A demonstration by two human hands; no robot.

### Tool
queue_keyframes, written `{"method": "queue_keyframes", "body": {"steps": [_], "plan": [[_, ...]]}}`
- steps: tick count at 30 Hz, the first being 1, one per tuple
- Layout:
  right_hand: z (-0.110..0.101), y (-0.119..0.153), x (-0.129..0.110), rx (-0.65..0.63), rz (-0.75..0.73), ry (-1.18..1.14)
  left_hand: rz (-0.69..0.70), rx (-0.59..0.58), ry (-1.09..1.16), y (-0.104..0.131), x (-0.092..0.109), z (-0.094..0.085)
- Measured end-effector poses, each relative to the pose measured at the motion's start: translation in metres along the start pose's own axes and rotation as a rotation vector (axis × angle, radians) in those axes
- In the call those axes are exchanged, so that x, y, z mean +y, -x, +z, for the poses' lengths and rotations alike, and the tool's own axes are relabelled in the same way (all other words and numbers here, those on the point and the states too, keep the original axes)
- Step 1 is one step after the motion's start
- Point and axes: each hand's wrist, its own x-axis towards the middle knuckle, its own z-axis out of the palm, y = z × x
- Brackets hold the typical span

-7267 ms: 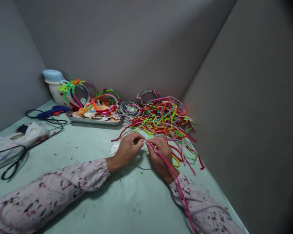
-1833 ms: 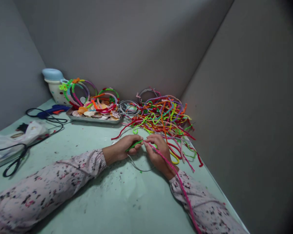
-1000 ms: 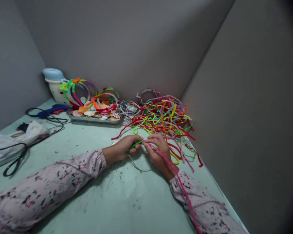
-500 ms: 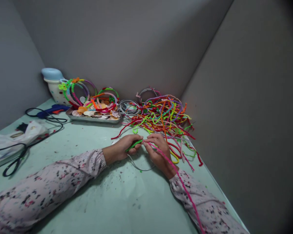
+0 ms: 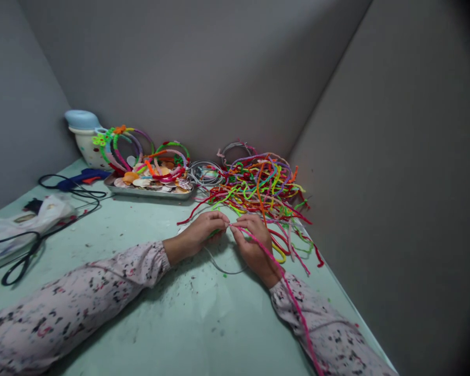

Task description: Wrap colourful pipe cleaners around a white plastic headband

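Note:
My left hand is closed on a green fuzzy strand, mostly hidden under its fingers. Close beside it, my right hand pinches the end of a long pink fuzzy strand, which runs over the wrist and down along the sleeve. The fingertips of both hands nearly meet. A thin grey wire curves below and between the hands; its ends are hidden by them.
Behind the hands lies a tangled heap of coloured strands. A metal tray holds shells and colourful hoops. Further left are a blue-lidded container, a blue tool, black cable and a white plastic bag.
My left fingers have turned over and closed toward the pink strand's end, covering most of the green strand that showed before. My right hand stays nearly in place.

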Motion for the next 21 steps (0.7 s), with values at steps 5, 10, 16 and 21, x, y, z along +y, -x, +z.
{"method": "queue_keyframes", "body": {"steps": [5, 10, 16, 21], "plan": [[-0.0020, -0.0023, -0.0034, 0.008, 0.030, 0.018, 0.078, 0.078, -0.080, -0.0005, 0.0007, 0.0020], [-0.0038, -0.0039, -0.0054, 0.005, 0.052, 0.019, 0.160, 0.131, -0.201, -0.0022, -0.0003, 0.0027], [-0.0040, -0.0051, -0.0064, -0.007, 0.048, 0.006, 0.304, 0.180, -0.389, -0.0037, -0.0062, 0.0004], [-0.0044, -0.0048, -0.0058, -0.026, 0.047, 0.008, 0.350, 0.205, -0.513, -0.0010, -0.0042, 0.0016]]}}
